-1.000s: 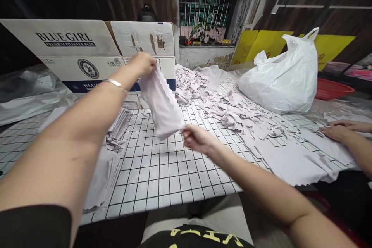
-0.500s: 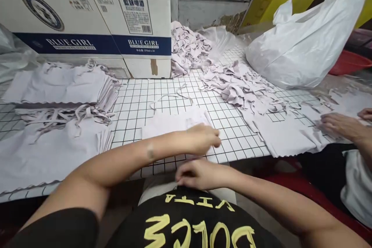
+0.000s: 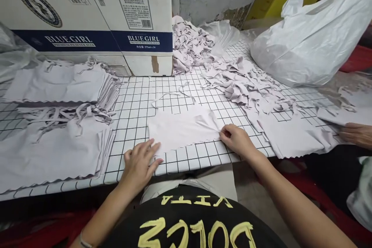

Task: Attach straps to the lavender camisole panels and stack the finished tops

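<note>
A pale lilac camisole [image 3: 184, 126] lies flat on the grid-patterned tablecloth in front of me, its thin straps spread out above it. My left hand [image 3: 141, 162] is open with fingers spread, the fingertips resting at the camisole's lower left corner. At the opposite corner, on the right, my right hand [image 3: 236, 137] pinches the fabric edge between thumb and finger, and the cloth there is drawn into small creases.
Stacked camisoles [image 3: 58, 85] lie at left, before a large beer carton [image 3: 99, 19]. Piled lilac fabric pieces [image 3: 241, 81] and a white plastic bag [image 3: 302, 46] stand behind right. Another person's hand [image 3: 359, 135] touches fabric at the right edge.
My left hand has uncrossed from over my right and moved left to the camisole's corner. My right hand has come up from my lap to its right edge. The camisole has straightened slightly.
</note>
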A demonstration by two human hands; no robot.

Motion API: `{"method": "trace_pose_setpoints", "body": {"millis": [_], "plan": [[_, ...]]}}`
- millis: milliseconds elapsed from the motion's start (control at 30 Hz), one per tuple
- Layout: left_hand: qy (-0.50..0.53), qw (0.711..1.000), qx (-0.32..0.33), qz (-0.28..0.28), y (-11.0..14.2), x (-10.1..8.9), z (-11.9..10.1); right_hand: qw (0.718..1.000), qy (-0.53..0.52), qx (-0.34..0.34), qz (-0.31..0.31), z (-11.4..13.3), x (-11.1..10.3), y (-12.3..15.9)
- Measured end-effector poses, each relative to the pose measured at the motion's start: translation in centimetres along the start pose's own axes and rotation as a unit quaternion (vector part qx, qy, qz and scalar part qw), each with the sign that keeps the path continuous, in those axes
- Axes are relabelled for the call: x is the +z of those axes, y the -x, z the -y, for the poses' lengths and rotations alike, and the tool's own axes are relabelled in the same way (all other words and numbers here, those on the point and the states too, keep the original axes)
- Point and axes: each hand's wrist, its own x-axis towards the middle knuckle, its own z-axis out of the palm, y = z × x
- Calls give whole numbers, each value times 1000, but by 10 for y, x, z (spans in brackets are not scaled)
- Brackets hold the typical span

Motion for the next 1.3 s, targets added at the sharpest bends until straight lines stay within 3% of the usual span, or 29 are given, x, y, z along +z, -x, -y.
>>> {"method": "trace_pose_setpoints", "body": {"millis": [67,133,233,300,400,467,533,700,767,867,967,1067,1167,1233,1300], "plan": [[14,999,29,18,-7,-10,2,999,9,12,31,-1,-13,-2],[31,999,6,1,-32,-23,8,999,10,-41,5,12,-19,-10],[31,992,-98,-75,-101,-34,15,973,12,-228,-28,59,1,-29],[76,979,-181,-54,-152,-30,18,934,28,-353,49,96,28,-43],[310,904,-294,15,-208,-14,20,885,48,-429,174,132,66,-58],[426,848,-312,46,-226,-7,23,879,46,-430,198,139,80,-62],[500,810,-297,75,-234,-7,28,881,41,-429,198,136,84,-63],[672,689,-261,80,-265,-36,48,880,27,-429,204,130,80,-62],[707,659,-251,56,-283,-51,54,880,23,-425,210,131,80,-62],[737,637,-226,24,-304,-68,54,880,13,-420,223,132,79,-63],[735,652,-185,-20,-306,-76,45,878,-12,-413,243,132,76,-63],[683,721,-82,-86,-286,-77,32,871,-90,-393,281,130,69,-67],[597,794,45,-103,-254,-76,19,878,-288,-272,269,129,58,-80],[546,828,96,-76,-234,-76,11,854,-436,-161,232,130,47,-93],[521,845,110,-38,-219,-76,4,804,-537,-105,232,133,36,-107]]}}
